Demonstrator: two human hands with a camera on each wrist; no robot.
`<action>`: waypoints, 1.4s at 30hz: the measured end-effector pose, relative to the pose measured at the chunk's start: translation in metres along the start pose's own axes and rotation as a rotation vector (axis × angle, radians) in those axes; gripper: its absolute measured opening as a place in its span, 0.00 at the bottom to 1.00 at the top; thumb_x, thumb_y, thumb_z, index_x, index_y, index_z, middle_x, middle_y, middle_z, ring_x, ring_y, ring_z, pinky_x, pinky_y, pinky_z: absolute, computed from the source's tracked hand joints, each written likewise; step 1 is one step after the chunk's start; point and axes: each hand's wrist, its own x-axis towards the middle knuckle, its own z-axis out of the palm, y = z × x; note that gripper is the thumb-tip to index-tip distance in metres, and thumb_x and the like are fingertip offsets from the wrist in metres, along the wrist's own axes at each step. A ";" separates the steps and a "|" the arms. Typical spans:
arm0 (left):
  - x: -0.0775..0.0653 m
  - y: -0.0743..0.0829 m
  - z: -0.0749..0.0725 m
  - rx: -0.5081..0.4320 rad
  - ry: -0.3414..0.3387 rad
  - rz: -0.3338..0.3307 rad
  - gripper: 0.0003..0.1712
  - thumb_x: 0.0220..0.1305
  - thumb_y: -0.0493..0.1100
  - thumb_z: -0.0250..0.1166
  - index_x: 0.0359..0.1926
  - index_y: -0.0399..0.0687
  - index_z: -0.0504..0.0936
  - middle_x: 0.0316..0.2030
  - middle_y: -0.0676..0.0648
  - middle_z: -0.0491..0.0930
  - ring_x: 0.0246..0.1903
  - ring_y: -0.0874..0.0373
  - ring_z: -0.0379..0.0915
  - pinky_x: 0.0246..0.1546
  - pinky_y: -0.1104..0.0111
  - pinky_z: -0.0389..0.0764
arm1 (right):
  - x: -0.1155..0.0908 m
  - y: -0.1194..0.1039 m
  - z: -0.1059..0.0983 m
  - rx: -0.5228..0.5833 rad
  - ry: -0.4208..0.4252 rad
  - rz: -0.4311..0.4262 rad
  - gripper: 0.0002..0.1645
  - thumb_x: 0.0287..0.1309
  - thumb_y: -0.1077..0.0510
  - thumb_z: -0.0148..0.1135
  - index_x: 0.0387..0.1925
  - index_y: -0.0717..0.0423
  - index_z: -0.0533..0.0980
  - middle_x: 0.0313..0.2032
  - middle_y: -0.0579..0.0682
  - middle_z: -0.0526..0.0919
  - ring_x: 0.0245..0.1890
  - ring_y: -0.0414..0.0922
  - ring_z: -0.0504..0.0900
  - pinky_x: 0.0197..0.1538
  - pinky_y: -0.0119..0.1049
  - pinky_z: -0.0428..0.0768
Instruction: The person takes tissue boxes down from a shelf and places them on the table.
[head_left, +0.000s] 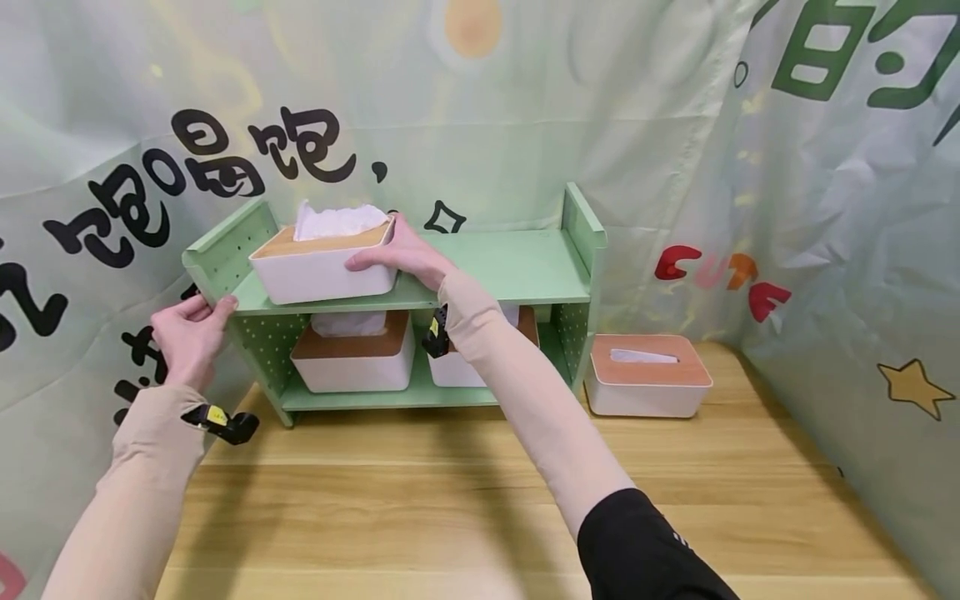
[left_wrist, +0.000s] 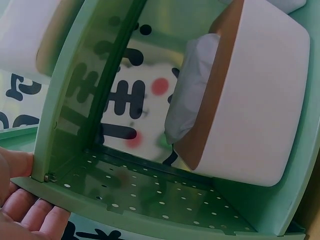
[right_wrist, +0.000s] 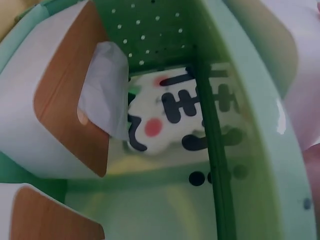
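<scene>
1. Head view: the right hand point(head_left: 408, 254) grips the upper tissue box point(head_left: 322, 279) at its right end, thumb on the white front wall and fingers around the end.
2. That box is at the left end of the upper tier of the green shelf point(head_left: 498, 258), close to the front edge and slightly askew to it; whether its base touches the tier is hard to tell. White tissue rises from its wood-toned lid.
3. The left hand point(head_left: 191, 333) pinches the shelf's left front corner at upper-tier level; the left wrist view shows the thumb and fingers point(left_wrist: 36, 215) on either side of the green edge.
4. On the lower tier, the left tissue box point(head_left: 356, 372) stands toward the left end, tissue showing. Near it is the middle tissue box point(head_left: 453, 372), partly hidden by the right forearm.
5. The outer tissue box point(head_left: 648, 398) rests on the bench point(head_left: 360, 500), just beside the shelf's right side and near the bench's back right corner.
6. A printed cloth point(head_left: 495, 150) hangs behind the bench's back edge.
</scene>
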 end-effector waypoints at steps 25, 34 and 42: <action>-0.001 0.001 0.001 -0.027 -0.020 -0.006 0.32 0.61 0.38 0.70 0.65 0.38 0.74 0.14 0.72 0.79 0.19 0.79 0.77 0.23 0.87 0.78 | -0.050 -0.003 0.002 0.128 0.215 0.006 0.55 0.37 0.56 0.81 0.66 0.43 0.60 0.56 0.46 0.74 0.53 0.42 0.75 0.59 0.31 0.76; -0.001 -0.003 -0.001 -0.030 -0.014 0.007 0.31 0.61 0.38 0.70 0.65 0.37 0.74 0.14 0.72 0.79 0.19 0.80 0.77 0.22 0.88 0.77 | -0.066 -0.009 0.000 0.208 0.239 0.032 0.64 0.39 0.59 0.80 0.75 0.48 0.53 0.59 0.48 0.71 0.56 0.45 0.75 0.62 0.35 0.78; 0.001 -0.002 0.001 -0.041 -0.009 0.011 0.31 0.60 0.37 0.71 0.64 0.36 0.75 0.14 0.71 0.79 0.19 0.79 0.77 0.22 0.88 0.77 | -0.078 -0.008 -0.007 0.296 0.238 -0.054 0.53 0.39 0.67 0.77 0.67 0.49 0.61 0.56 0.50 0.73 0.53 0.46 0.76 0.56 0.37 0.83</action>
